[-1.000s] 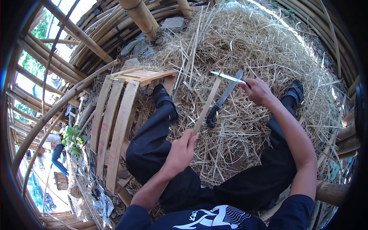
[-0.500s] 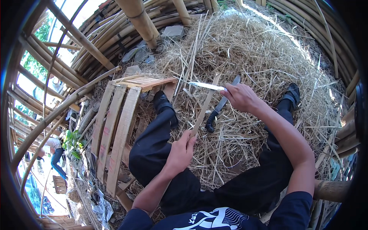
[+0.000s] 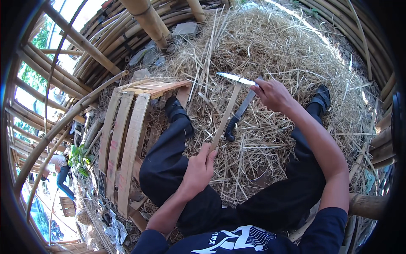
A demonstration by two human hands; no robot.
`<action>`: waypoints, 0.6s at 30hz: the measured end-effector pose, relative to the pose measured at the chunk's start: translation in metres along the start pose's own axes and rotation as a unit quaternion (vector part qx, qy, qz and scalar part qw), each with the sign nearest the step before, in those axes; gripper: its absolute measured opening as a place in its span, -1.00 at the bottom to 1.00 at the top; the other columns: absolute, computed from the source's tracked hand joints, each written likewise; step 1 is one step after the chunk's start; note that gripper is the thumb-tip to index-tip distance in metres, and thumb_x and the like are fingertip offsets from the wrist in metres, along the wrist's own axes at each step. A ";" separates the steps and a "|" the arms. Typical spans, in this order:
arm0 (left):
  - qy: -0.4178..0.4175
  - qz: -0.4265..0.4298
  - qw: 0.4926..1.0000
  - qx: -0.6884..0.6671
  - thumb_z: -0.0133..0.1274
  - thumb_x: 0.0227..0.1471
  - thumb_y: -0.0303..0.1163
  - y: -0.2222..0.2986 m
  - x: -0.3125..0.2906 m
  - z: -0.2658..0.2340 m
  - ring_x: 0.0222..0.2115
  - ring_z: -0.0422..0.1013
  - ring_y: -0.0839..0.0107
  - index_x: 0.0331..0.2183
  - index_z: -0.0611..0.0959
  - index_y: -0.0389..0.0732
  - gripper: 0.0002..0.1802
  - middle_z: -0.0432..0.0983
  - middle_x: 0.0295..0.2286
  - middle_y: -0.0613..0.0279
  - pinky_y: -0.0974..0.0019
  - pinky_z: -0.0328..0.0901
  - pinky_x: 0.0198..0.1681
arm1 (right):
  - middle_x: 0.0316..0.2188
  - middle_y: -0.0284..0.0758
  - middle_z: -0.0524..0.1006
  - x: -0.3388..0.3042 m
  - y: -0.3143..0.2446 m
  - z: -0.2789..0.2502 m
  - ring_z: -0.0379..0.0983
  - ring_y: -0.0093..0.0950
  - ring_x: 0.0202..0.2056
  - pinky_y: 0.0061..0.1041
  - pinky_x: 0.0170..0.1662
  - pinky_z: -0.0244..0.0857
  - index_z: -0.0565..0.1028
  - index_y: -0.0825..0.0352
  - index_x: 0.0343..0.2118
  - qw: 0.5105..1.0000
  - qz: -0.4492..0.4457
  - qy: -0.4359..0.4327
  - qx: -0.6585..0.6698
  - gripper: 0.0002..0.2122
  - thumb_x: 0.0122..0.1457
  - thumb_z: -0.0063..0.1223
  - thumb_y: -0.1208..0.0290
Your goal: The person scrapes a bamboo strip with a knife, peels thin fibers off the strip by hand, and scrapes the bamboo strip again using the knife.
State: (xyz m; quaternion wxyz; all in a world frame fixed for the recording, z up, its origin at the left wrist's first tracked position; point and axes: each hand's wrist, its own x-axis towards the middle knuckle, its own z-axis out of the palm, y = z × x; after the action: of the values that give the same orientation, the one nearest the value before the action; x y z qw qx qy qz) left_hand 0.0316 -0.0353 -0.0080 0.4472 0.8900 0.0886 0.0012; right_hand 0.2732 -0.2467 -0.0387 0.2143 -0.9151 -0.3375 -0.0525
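Note:
My left hand [image 3: 198, 170] is closed round the near end of a flat bamboo strip [image 3: 225, 115], which slants up and away from me. In my right hand [image 3: 274, 95] is a knife [image 3: 231, 77], its bright blade pointing left. The blade lies across the strip's far end and looks to be touching it. Below my right hand, a larger knife with a black handle [image 3: 230, 129] rests on the straw, partly hidden near its tip. My fingers cover the handle of the held knife.
Straw and shavings [image 3: 270, 46] spread around my legs. A slatted wooden crate [image 3: 137, 131] stands by my left leg, with thin strips [image 3: 209, 53] lying beyond it. Bamboo poles [image 3: 146, 19] frame the space. Far left, a person [image 3: 62, 171] is bent over outside.
The knife has moved away from me along the strip to its far end, and its blade now tilts more. My left hand has hardly moved.

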 end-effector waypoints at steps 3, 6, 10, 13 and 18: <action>-0.009 0.021 1.000 0.009 -0.09 0.18 -0.41 -0.001 -0.001 0.003 -0.73 0.32 0.27 -0.25 0.42 -0.28 -0.86 0.31 -0.71 0.01 0.28 0.13 -0.63 | -0.69 -0.15 0.39 0.003 0.020 0.001 0.39 -0.14 -0.56 -0.18 -0.42 0.23 0.39 0.28 -0.42 0.998 -0.012 -0.040 -0.048 -0.64 0.27 -0.24 0.06; -0.034 -0.010 0.999 -0.002 -0.10 0.18 -0.42 0.009 -0.008 -0.005 -0.72 0.31 0.37 -0.25 0.42 -0.28 -0.86 0.31 -0.71 0.05 0.30 0.14 -0.62 | -0.55 -0.05 0.49 0.000 0.109 0.000 0.46 -0.10 -0.41 -0.14 -0.28 0.29 0.47 0.29 -0.27 0.972 0.205 -0.117 -0.002 -0.67 0.27 -0.25 0.13; -0.009 -0.030 0.999 -0.018 -0.10 0.20 -0.38 -0.014 -0.002 -0.009 -0.72 0.20 0.56 -0.26 0.43 -0.29 -0.84 0.27 -0.73 0.23 0.36 0.12 -0.63 | -0.42 0.00 0.51 -0.050 0.159 -0.026 0.43 -0.03 -0.31 -0.10 -0.22 0.24 0.49 0.39 -0.39 0.925 0.361 0.109 -0.038 -0.53 0.29 -0.32 0.04; -0.035 -0.022 0.999 -0.007 -0.10 0.20 -0.37 0.007 0.007 -0.006 -0.72 0.18 0.56 -0.26 0.43 -0.28 -0.83 0.27 -0.73 0.24 0.37 0.10 -0.63 | -0.48 0.00 0.51 -0.050 0.127 -0.016 0.40 0.00 -0.37 -0.11 -0.25 0.20 0.47 0.43 -0.46 0.961 0.267 0.073 -0.009 -0.52 0.28 -0.27 0.05; -0.042 -0.042 0.998 -0.038 -0.11 0.21 -0.33 0.001 0.003 -0.006 -0.70 0.16 0.57 -0.25 0.42 -0.28 -0.80 0.25 -0.73 0.25 0.36 0.08 -0.64 | -0.70 -0.27 0.37 -0.018 0.045 -0.028 0.34 -0.41 -0.59 -0.33 -0.44 0.18 0.47 0.42 -0.51 0.956 0.247 0.052 0.151 -0.50 0.23 -0.15 -0.04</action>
State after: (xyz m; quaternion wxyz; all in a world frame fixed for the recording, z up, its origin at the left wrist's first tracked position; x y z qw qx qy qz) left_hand 0.0344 -0.0304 -0.0040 0.4835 0.8672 0.1072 -0.0515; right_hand 0.2890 -0.2998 -0.0342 0.3738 -0.9227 -0.0937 0.0058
